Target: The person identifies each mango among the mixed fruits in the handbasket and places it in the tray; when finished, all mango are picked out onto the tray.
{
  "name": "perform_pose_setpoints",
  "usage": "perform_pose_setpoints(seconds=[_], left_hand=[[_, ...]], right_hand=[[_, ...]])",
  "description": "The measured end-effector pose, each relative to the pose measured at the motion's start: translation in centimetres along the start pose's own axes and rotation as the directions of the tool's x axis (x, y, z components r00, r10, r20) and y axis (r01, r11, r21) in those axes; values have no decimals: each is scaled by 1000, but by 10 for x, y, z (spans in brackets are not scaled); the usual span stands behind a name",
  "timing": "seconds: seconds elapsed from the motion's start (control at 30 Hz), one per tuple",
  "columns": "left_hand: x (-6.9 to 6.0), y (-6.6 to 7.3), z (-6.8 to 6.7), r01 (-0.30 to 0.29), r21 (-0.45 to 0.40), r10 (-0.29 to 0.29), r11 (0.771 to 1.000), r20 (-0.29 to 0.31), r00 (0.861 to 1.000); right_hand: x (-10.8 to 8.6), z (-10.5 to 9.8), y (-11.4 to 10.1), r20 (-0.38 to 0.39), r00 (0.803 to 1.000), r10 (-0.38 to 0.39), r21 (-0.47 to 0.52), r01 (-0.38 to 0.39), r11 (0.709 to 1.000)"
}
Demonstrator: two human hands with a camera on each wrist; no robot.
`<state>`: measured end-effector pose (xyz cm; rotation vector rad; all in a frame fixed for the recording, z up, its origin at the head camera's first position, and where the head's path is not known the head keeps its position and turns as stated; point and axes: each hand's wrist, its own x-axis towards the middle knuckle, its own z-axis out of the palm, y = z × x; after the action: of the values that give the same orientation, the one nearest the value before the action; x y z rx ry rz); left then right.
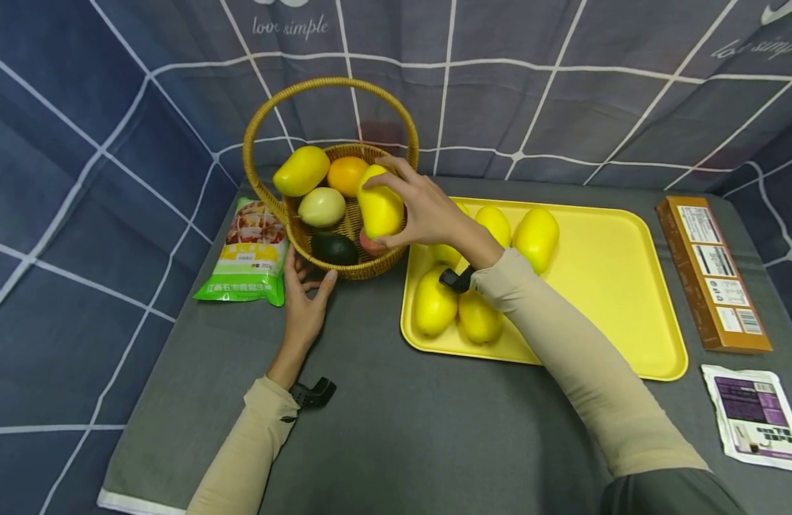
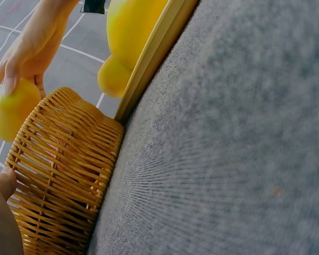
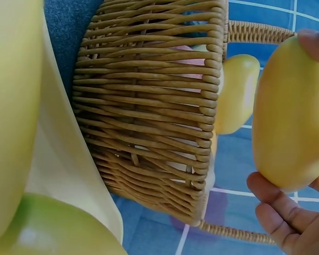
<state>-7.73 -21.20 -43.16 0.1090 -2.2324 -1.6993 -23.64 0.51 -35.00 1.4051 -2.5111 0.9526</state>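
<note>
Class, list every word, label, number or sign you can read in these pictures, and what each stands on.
"love simple": patterned cloth, upper left; repeated upper right, slightly distorted.
"350g": green-bottomed food bag; its Chinese characters are too small to read surely.
Too small to read: labels on the brown box and print on the white-and-purple pouch.

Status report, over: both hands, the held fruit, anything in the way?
Left hand touching basket from outside. Right hand gripping yellow mango above the basket's right side. Possible obstruction: reddish fruit in the basket, partly hidden by the mango.
</note>
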Motion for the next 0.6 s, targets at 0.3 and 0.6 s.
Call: perform_pose_setpoints(seconds=[0.3,0.6], left_hand=[[0,1,1,-4,-6,4,1000,1,1000],[0,0,0,-16,-5,16,1000,0,1000]], right_hand=[[-29,-11,-4,-84,996,5,46,-1,999],[-56,-21,0,-86,996,19,28,-16,999]])
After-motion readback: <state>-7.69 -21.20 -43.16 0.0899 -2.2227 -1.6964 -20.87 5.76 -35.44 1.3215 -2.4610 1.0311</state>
